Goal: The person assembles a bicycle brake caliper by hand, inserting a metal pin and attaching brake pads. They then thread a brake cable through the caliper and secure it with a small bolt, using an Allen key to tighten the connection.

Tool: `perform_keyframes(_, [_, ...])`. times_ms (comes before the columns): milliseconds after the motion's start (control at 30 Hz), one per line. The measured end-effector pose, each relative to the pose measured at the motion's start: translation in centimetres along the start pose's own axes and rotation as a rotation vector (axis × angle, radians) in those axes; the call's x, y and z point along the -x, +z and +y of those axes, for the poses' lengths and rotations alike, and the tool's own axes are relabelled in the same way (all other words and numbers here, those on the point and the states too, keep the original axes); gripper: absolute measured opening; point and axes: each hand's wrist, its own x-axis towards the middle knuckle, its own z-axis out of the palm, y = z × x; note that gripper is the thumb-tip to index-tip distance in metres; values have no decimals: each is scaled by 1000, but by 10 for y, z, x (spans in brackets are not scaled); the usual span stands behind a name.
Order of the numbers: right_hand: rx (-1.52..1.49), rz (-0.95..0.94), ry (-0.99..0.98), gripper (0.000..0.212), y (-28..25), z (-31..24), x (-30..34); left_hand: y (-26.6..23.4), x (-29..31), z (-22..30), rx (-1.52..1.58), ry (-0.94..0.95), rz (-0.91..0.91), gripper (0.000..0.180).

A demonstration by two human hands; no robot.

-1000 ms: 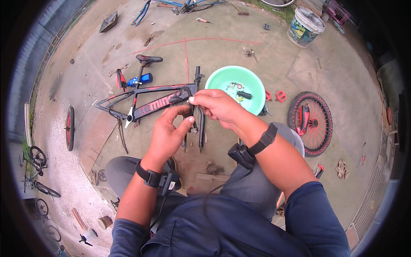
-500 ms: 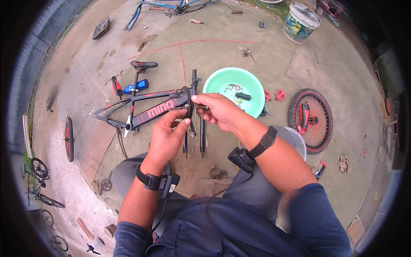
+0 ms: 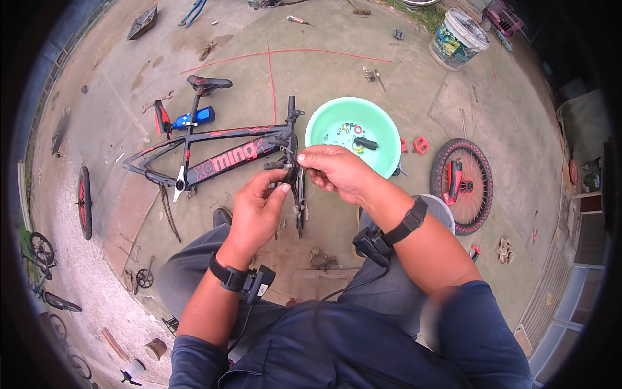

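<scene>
Over the front end of a black bicycle frame (image 3: 214, 161) with red and pink lettering, both my hands come close together. My left hand (image 3: 257, 206) is closed, thumb and fingers pinching a slim dark bicycle part (image 3: 293, 174) whose exact kind I cannot make out. My right hand (image 3: 338, 170) is closed too, its thumb tip against the upper end of that part and its fingers curled; what it pinches is hidden. The frame lies on its side on the ground, with its saddle (image 3: 208, 84) and fork attached. Part of the fork is behind my fingers.
A mint-green basin (image 3: 382, 120) with small parts stands beyond my right hand. Farther right lie a red pedal (image 3: 421, 145) and a wheel with red spokes (image 3: 478, 194). A blue bottle (image 3: 202, 116) lies by the saddle; a bucket (image 3: 453, 48) stands at the far right.
The view has shifted, and the frame shows a little farther left and up. The dark part has turned between my hands, which stay close together.
</scene>
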Motion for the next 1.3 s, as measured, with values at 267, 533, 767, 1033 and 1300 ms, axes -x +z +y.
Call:
perform_keyframes(267, [81,48,15,25,0,4,-3,0,4,-9,21,-53,-8,21])
perform_keyframes(533, [125,66,34,27,-6,3,1,-13,-3,-30,231,-50,118,19])
perform_keyframes(767, [51,88,26,23,-17,0,10,-12,-8,-106,275,-464,177,15])
perform_keyframes(1033, [2,125,12,25,-40,0,19,59,16,-191,148,-863,-291,17])
perform_keyframes(1300, [-103,268,42,30,-59,-9,28,95,14,-264,-194,-811,-525,19])
